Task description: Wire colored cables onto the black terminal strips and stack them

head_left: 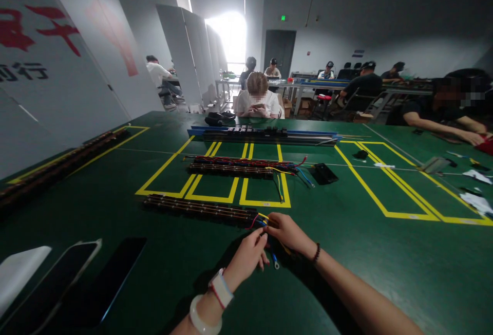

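Note:
A long dark strip assembly with copper-coloured rods [200,209] lies on the green table, its wired end towards my hands. My left hand [248,255] pinches at the coloured wires with thumb and forefinger, the other fingers curled loosely. From the right, my right hand [288,232] closes its fingers round the same bundle. Red, yellow and blue wires [262,220] show between strip and fingers; the exact grip points are partly hidden. Below the hands hangs out a blue wire with a ring terminal [276,263].
Behind lies a second wired strip [231,168] beside a black cover piece [324,173]. Farther back are blue and grey rails [265,135]. Phone-like slabs [115,278] lie front left. Yellow tape [412,217] marks the table. A person [258,98] sits opposite; another person's arms [442,124] reach in at right.

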Available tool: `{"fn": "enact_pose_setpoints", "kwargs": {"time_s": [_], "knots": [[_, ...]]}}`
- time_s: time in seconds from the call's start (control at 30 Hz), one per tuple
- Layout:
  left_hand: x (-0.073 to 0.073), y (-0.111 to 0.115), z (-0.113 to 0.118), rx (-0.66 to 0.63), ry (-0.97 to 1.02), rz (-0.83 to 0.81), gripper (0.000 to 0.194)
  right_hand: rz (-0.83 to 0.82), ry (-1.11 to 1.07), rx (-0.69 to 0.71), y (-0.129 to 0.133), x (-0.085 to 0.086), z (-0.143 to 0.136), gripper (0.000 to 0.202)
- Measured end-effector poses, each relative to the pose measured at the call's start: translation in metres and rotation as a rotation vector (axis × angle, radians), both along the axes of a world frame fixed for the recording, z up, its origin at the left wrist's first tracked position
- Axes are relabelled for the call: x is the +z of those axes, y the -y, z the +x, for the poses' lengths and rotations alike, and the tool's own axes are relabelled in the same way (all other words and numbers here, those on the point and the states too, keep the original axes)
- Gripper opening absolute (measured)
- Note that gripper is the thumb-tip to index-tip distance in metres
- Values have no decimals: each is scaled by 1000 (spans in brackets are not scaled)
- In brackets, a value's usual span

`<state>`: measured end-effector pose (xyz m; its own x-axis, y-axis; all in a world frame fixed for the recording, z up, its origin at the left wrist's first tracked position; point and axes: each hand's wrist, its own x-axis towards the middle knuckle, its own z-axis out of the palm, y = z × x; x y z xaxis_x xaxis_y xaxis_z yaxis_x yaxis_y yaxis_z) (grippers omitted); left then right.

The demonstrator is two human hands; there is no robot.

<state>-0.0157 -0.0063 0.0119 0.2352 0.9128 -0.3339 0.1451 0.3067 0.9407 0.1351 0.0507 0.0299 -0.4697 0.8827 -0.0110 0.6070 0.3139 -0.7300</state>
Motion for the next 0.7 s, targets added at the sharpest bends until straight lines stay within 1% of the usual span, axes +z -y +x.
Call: {"fn": "enact_pose_setpoints", "kwargs": {"time_s": [0.1,0.2,0.3,0.37,0.5,0.6,0.7], "knots": [[-5,-3,2,37,158,-100,58,58,6,4,4,4,-4,7],[-6,-3,3,82,245,-94,59,105,36,28,8,7,-10,12],[-7,-3,2,124,269,-63,53,158,126,56,13,10,-17,18],[-8,-4,1,149,272,-63,49,237,242,70,16,11,-23,20],[-10,-4,-1,189,324,-83,49,426,470,125,22,8,-32,14],[-10,-4,-2,229,336,-110,48,493,528,176,28,5,-35,22],[-11,-3,-3,245,334,-140,47,506,511,207,32,11,-31,26]]}}
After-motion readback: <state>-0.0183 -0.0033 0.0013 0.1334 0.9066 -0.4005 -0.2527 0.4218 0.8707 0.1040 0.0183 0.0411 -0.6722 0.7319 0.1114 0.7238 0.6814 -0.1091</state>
